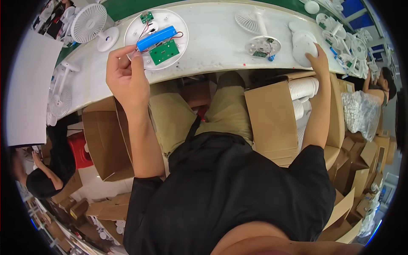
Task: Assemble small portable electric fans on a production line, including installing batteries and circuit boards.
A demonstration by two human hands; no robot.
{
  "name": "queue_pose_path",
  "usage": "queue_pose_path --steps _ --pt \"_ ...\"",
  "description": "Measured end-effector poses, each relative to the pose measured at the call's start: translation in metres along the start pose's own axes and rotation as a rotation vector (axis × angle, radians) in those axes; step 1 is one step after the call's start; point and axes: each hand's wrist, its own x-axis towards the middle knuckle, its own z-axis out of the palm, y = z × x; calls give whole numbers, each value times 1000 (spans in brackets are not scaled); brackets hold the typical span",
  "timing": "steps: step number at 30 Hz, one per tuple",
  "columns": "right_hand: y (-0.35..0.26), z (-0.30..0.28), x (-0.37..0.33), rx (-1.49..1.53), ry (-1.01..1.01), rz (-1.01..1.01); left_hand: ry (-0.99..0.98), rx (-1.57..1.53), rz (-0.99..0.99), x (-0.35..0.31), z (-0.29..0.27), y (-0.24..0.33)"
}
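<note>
Toward eleven o'clock on the tabletop: white base, lying hollow side up, probably keeping the green board reachable.
Left hand: now pinching the blue battery at its eight-o'clock end, apparently steadying.
Right hand, two o'clock: touching a white disc; whether gripping, cannot tell.
Battery: over that base, blue cylinder, slanting above the board.

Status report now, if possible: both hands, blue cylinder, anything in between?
Left hand at left end of blue cylinder, grip unclear. Cylinder over white disc. Right hand at white covers. White fan between hands.
</note>
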Motion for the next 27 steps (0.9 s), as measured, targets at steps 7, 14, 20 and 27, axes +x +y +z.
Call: queue_pose_path --steps 7,14,20,27 --pt "-7 45 -27 434 191 331 122 89 -4 1 13 -13" --pt "-37 37 -61 547 139 407 172 -79 28 3 26 -10" --pt "-28 34 -68 584 -10 550 156 -67 18 5 18 -12" --pt "-45 18 -117 921 -132 603 92 14 12 -7 14 -12"
